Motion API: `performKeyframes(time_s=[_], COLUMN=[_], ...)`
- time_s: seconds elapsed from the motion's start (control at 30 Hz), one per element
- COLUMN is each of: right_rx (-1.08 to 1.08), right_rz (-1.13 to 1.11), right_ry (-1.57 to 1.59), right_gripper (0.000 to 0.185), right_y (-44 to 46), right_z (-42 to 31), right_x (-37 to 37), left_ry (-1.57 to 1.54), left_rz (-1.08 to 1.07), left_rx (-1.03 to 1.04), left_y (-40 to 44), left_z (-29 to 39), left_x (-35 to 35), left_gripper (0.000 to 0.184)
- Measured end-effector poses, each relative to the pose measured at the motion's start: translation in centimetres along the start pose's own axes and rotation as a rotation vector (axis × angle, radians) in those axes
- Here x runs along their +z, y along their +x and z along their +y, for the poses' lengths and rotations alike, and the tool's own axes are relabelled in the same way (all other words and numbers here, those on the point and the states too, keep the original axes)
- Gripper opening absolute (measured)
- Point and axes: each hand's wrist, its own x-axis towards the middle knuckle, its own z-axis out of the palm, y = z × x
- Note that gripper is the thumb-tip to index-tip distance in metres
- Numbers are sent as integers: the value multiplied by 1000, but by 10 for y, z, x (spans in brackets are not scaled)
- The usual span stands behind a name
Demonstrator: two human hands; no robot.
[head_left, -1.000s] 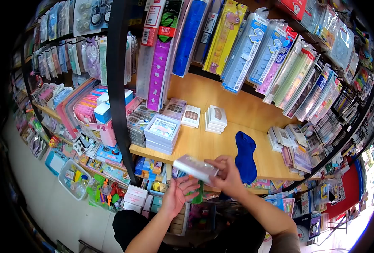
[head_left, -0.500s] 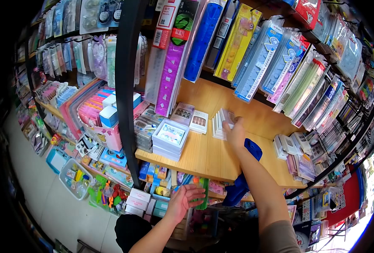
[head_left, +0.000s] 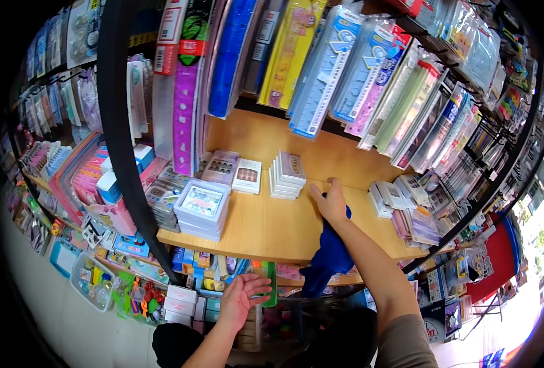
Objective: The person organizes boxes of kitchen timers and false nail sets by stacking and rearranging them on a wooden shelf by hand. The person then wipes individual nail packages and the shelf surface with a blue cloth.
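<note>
My right hand [head_left: 331, 203] is over the wooden shelf [head_left: 269, 230], thumb and fingers apart with nothing between them. Just left of it, and apart from it, stands a neat stack of small white boxes [head_left: 287, 176]; the top one has a window showing nail-shaped pieces. Beneath the right hand and forearm a dark blue cloth [head_left: 333, 251] hangs over the shelf's front edge. Lower down, in front of the shelf, my left hand [head_left: 242, 299] is held palm up, fingers stretched out and empty.
Further left on the shelf are more windowed boxes [head_left: 246, 176] and a taller stack of white boxes [head_left: 202, 208]. Packets and boxes [head_left: 401, 199] lie at the right end. Packaged rulers [head_left: 327, 67] hang above. A black upright post [head_left: 121, 122] stands at the left.
My right hand has let go of the stack of white boxes and drawn away to its right. The view has turned, shifting the shelf leftward. My left hand stays open.
</note>
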Motion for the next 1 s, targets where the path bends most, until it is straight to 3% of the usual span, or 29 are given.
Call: performKeyframes(time_s=[0.17, 0.27, 0.37, 0.47, 0.6, 0.67, 0.7, 0.8, 1.0], right_rx=[6, -212, -151, 82, 36, -38, 0, -267, -112], right_rz=[-79, -41, -146, -13, 415, 238, -164, -357, -391], right_ry=[-250, -383, -248, 22, 191, 129, -52, -282, -490], right_gripper=[52, 37, 21, 13, 24, 28, 37, 43, 47], right_y=[-16, -25, -22, -18, 17, 29, 37, 28, 33], right_z=[37, 69, 76, 45, 16, 15, 33, 33, 23], right_x=[-1, 3, -8, -17, 15, 43, 72, 86, 64], left_ry=[27, 26, 38, 30, 55, 82, 91, 71, 130], left_rz=[38, 49, 48, 47, 32, 47, 49, 49, 39], left_rx=[-33, -44, -55, -85, -125, -141, -145, -139, -183], left_y=[6, 7, 10, 15, 15, 14, 14, 16, 18], left_z=[-12, -16, -21, -31, -37, -37, -34, -33, -39], left_x=[1, 3, 2, -2, -3, -2, 1, -1, -1], left_gripper=[41, 40, 40, 38, 36, 34, 33, 32, 34])
